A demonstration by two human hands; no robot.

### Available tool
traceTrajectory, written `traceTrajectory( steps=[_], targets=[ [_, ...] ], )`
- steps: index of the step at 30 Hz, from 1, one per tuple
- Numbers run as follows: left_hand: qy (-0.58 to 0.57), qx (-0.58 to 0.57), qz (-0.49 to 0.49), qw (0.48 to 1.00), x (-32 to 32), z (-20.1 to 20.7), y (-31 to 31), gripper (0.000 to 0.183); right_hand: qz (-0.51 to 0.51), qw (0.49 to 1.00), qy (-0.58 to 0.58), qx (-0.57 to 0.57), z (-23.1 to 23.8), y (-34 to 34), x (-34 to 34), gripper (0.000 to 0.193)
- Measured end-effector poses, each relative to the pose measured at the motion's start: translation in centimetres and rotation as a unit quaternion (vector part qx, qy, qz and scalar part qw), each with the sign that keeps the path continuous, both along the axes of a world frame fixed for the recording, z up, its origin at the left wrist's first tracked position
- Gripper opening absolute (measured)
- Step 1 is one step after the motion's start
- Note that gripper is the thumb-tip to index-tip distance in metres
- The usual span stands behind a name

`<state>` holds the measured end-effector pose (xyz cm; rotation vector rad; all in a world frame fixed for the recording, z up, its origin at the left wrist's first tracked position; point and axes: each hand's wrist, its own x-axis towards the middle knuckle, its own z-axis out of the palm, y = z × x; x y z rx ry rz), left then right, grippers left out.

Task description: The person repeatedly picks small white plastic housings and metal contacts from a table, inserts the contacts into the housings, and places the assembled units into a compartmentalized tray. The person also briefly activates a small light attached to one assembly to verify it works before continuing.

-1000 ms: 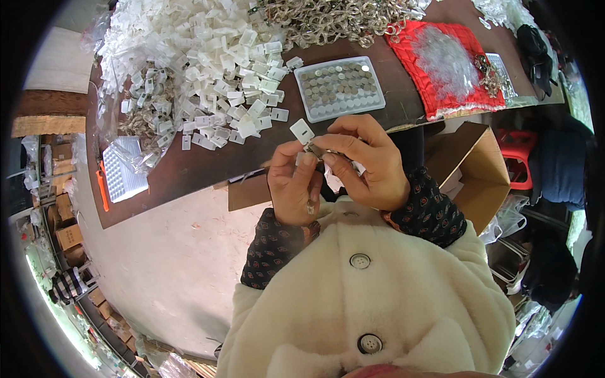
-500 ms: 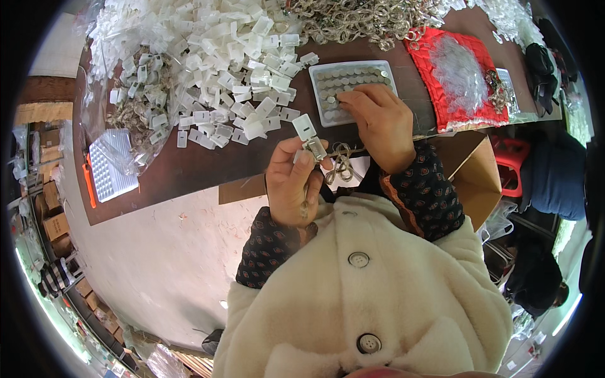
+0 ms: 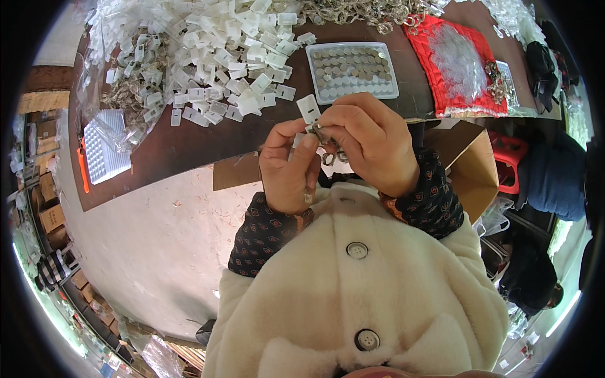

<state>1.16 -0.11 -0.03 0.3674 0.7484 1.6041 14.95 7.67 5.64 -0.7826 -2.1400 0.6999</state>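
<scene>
My left hand holds a small white plastic case with its lid flipped up and a slot in the lid. Metal rings dangle below the case, between my hands. Against the case's lower half, the fingers of my right hand are pinched together; whatever they hold is hidden. Just beyond my hands lies a white tray with rows of round silvery discs. A loose heap of similar white cases covers the table to the left of the tray.
Metal rings are heaped at the back. A red cloth with clear plastic pieces lies to the right. An orange-handled tool and a dimpled plastic tray sit far left. Below the right edge are a cardboard box and red stool.
My right hand has left the disc tray and come back to the case in my left hand, where its fingertips now meet it. The view has shifted slightly.
</scene>
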Motion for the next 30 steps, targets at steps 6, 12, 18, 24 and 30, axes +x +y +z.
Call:
traceTrajectory(
  steps=[6,12,18,24,30],
  targets=[
    [-0.020,-0.030,0.007,0.999,0.3,0.4,-0.7,0.019,0.010,0.999,0.020,0.027,0.1,-1.3,0.4,0.021],
    [-0.071,0.006,-0.020,0.997,0.3,0.6,-1.2,0.020,-0.006,0.998,0.051,0.037,0.0,-1.8,0.4,0.025],
    [-0.093,0.005,-0.022,0.995,0.1,0.0,-1.2,0.020,0.025,0.994,0.065,0.090,-0.7,-1.0,0.1,0.028],
    [-0.089,-0.018,-0.006,0.996,-0.8,-1.0,-0.4,0.018,-0.029,0.998,0.017,0.054,-1.8,0.4,-0.6,0.029],
    [-0.091,-0.036,0.010,0.995,-1.4,-1.4,0.3,0.017,-0.105,0.975,-0.127,0.150,-4.2,4.1,-1.4,0.025]
  ],
)
